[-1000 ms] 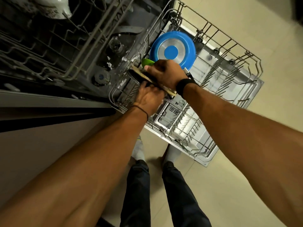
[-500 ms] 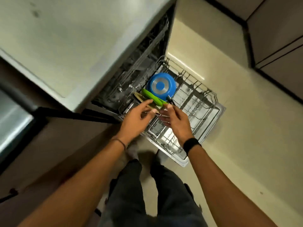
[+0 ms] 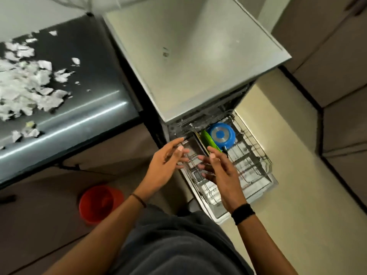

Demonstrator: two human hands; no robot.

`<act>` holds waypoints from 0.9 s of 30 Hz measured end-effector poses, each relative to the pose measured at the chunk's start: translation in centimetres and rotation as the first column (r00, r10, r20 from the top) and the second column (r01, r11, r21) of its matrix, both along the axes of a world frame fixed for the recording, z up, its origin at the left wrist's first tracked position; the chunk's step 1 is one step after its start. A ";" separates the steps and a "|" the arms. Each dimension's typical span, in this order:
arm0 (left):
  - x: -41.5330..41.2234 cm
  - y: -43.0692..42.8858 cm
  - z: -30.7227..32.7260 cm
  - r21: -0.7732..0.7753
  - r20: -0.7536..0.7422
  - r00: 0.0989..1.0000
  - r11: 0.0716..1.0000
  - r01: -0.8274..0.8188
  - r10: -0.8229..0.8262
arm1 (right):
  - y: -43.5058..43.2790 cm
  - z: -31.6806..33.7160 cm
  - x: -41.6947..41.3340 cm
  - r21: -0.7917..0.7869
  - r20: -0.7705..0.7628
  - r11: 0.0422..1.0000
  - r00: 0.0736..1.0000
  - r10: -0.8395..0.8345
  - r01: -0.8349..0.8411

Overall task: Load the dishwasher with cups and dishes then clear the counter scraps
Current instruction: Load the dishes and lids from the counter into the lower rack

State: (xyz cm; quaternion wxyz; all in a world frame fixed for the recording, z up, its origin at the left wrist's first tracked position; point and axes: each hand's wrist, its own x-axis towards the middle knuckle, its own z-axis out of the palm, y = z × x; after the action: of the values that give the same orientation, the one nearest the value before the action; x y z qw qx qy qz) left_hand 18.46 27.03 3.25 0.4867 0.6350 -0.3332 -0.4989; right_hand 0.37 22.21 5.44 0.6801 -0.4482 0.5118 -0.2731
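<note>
The lower rack [image 3: 256,155] of the open dishwasher is pulled out over the floor. A blue pan [image 3: 222,135] stands on edge in the rack, with a green plate [image 3: 209,142] and a darker flat dish [image 3: 199,143] upright beside it. My left hand [image 3: 168,165] and my right hand [image 3: 220,171] hover above the rack's near part, both with fingers spread and nothing in them. White paper scraps [image 3: 25,84] lie scattered on the dark counter [image 3: 89,96] at the left.
The dishwasher's pale top [image 3: 188,56] fills the upper middle. A red bucket [image 3: 99,203] stands on the floor below the counter, left of my legs. Cabinet fronts [image 3: 337,76] line the right side. Light floor lies right of the rack.
Both hands have let go of the dishes and drawn back from the rack, fingers spread. The view has risen and swung left, so the counter with scraps now shows.
</note>
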 end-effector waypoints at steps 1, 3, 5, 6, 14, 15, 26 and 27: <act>1.4 0.9 0.4 -0.011 -0.009 0.998 0.998 -0.061 0.061 | 0.0 0.4 1.5 -0.019 0.000 0.999 0.999 0.047 -0.047; 3.9 2.5 1.2 -0.018 -0.035 0.984 0.984 -0.177 0.176 | -0.2 1.5 4.4 -0.059 0.008 0.991 0.993 0.122 -0.121; 7.1 5.0 2.1 -0.028 -0.067 0.952 0.953 -0.301 0.299 | 0.1 2.9 8.5 -0.096 0.029 0.975 0.978 0.204 -0.201; 9.0 6.6 2.5 -0.038 -0.077 0.931 0.933 -0.359 0.355 | 0.7 3.5 10.9 -0.111 0.037 0.963 0.968 0.249 -0.244; 23.6 20.8 5.2 -0.147 -0.063 0.718 0.705 -0.693 0.693 | 9.4 5.6 30.1 -0.206 0.071 0.816 0.823 0.564 -0.541; 25.1 22.6 5.4 -0.153 -0.054 0.678 0.665 -0.731 0.733 | 10.9 5.7 32.3 -0.204 0.079 0.793 0.798 0.597 -0.574; 31.5 37.0 6.7 -0.211 -0.024 0.218 0.209 -0.955 0.976 | 23.0 7.4 48.4 -0.243 0.118 0.411 0.393 0.912 -0.879; 31.4 37.8 6.7 -0.215 -0.022 0.178 0.169 -0.962 0.984 | 23.7 6.8 49.7 -0.277 0.092 0.354 0.342 0.935 -0.893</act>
State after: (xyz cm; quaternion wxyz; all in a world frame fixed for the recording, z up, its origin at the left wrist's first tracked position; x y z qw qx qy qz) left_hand 49.87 64.78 9.91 0.7262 0.6832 0.0766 -0.0007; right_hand 50.10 45.92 12.23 0.7276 -0.6806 0.0609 0.0612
